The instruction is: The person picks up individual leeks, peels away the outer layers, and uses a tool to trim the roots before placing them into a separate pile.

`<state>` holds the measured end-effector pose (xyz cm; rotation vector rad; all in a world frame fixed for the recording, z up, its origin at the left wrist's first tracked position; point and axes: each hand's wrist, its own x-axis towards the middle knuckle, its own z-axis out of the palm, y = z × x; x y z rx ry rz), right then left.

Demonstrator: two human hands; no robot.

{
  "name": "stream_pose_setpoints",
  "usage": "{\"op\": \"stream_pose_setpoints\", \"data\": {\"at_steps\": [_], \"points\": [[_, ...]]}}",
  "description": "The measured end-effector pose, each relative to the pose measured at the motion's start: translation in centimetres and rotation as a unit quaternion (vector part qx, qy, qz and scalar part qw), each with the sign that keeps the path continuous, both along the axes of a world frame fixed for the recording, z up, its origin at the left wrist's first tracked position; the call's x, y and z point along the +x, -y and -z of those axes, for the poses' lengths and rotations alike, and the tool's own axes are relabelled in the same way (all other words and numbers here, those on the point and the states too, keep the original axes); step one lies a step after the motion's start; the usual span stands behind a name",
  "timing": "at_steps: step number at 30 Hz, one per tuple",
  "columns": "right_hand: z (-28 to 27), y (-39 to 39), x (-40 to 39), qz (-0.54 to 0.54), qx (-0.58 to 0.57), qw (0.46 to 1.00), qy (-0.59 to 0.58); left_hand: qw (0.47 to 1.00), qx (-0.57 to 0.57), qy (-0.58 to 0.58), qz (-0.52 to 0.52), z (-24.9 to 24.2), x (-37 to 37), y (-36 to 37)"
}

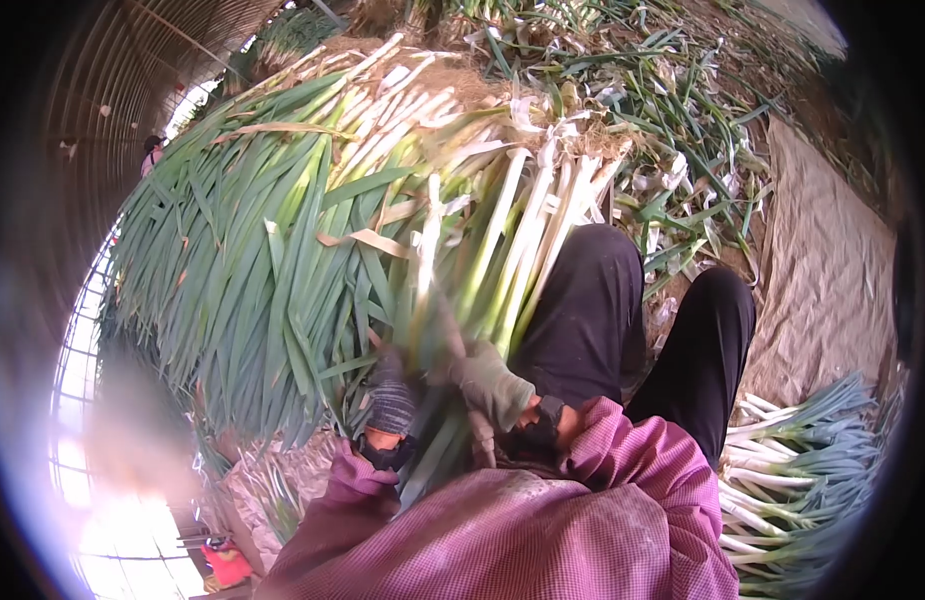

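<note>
A leek [427,235] stands out from the pile in front of my lap, its pale shaft pointing away from me and its green leaves running down between my hands. My left hand [390,395], in a grey knitted glove, is closed round its lower part. My right hand [494,388], also gloved, is closed on a blurred brownish leaf strip [448,325] beside that leek; its fingertips are partly hidden. Several cleaner leeks [522,245] lie side by side against my dark trouser leg [587,300], just beyond my right hand.
A big heap of leeks [252,260] spreads to the left, roots away from me. Stripped leaves [672,120] litter the ground ahead. On the right are a brown sheet [822,270] and a stack of white-stemmed leeks [782,480]. Another person [152,155] is far left.
</note>
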<state>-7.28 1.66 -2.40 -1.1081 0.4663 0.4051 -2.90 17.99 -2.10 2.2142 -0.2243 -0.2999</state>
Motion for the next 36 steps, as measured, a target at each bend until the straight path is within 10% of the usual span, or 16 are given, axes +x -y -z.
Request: {"op": "stream_pose_setpoints", "data": {"at_steps": [4,11,14,18,24,31,33,36], "points": [[-1.0,-0.1,-0.7,0.071,0.047,0.996,0.032,0.972,0.123,0.177,0.095,3.2,1.4,-1.8],[-0.7,-0.8,0.1,0.015,0.016,1.000,0.017,0.988,-0.102,0.112,-0.016,12.8,3.7,-4.2],[0.2,-1.1,2.1,0.032,-0.002,0.999,0.000,0.969,0.177,0.170,0.039,5.0,1.4,-0.9],[-0.8,-0.3,4.7,0.054,-0.077,0.994,0.050,0.881,0.375,0.240,0.162,6.4,1.7,-2.4],[-0.1,0.9,8.7,-0.036,-0.234,0.964,0.118,0.941,0.242,0.235,0.020,9.3,2.7,-3.3],[0.4,-0.6,7.7,0.011,-0.146,0.986,0.076,0.974,0.162,0.157,-0.002,10.3,3.7,-4.2],[2.1,-2.2,5.4,0.047,-0.106,0.988,0.098,0.917,0.242,0.312,0.054,14.8,6.0,-5.7],[0.1,-3.9,1.3,0.017,-0.088,0.993,0.070,0.972,0.119,0.166,0.120,10.1,7.5,-6.2]]}}
